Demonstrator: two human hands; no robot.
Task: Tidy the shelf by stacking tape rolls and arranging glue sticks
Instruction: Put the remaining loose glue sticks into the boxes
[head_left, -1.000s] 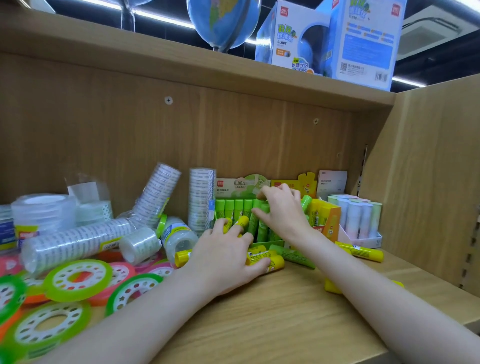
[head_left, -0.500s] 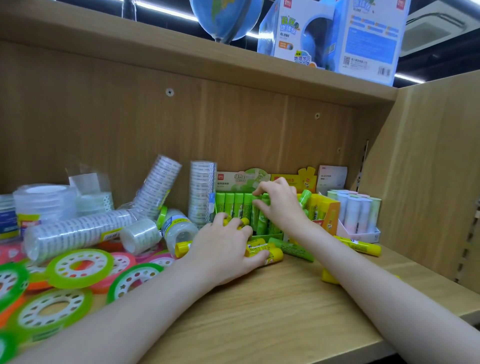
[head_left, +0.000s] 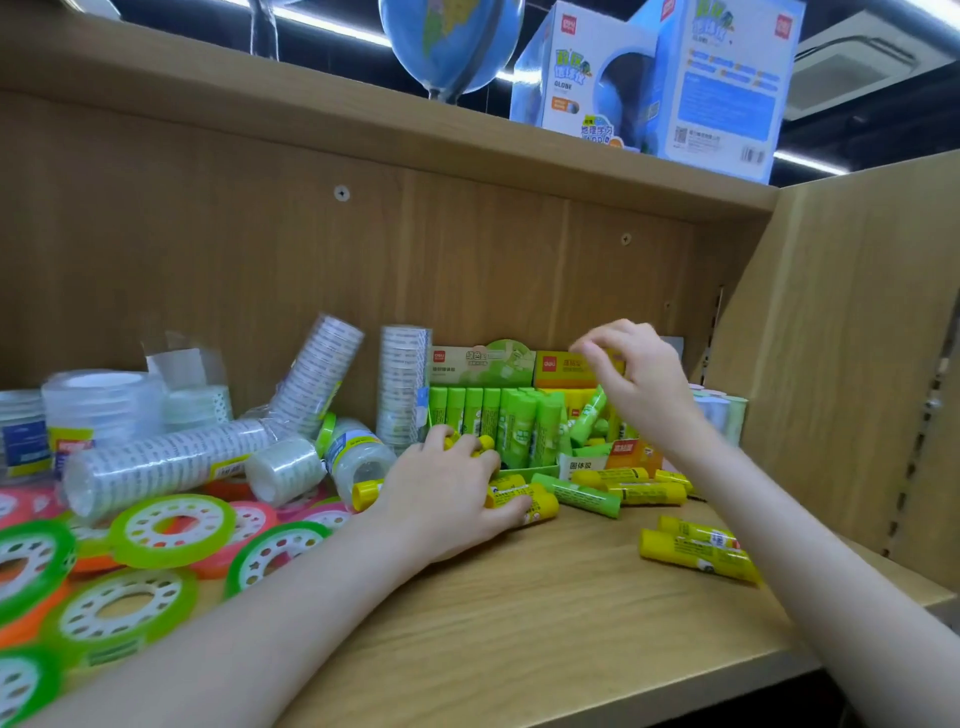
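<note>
Head view showed the yellow glue sticks (head_left: 524, 499) lying loose near the middle of the shelf (head_left: 519, 623), just in front of the green display box (head_left: 524, 470). The left hand (head_left: 447, 493) lay over them, its fingers (head_left: 511, 506) curled down onto the sticks and grasping several; yellow caps poked out on both sides of the hand and between the knuckles. One loose green glue stick (head_left: 576, 496) lay flat just right of those fingers, touching the yellow ones. Behind, upright green glue sticks (head_left: 488, 415) stood packed in the box, a few tilted toward the right. The right hand (head_left: 636, 379) hovered above the box, apart from every stick, its fingers (head_left: 587, 348) loosely curled with thumb and forefinger close together; they held nothing that could be seen. More yellow sticks (head_left: 639, 486) lay beneath the right wrist, and two others (head_left: 696, 553) rested near the front right edge of the shelf beside the right forearm. Toward the left end, clear tape rolls (head_left: 166, 462) in long wrapped stacks lay toppled or leaned against the back panel, with one stack (head_left: 402, 384) standing upright. Green and pink tape rings (head_left: 171, 527) were scattered at the front left corner. On the upper shelf board sat a globe (head_left: 452, 47) and blue globe boxes (head_left: 660, 78).
</note>
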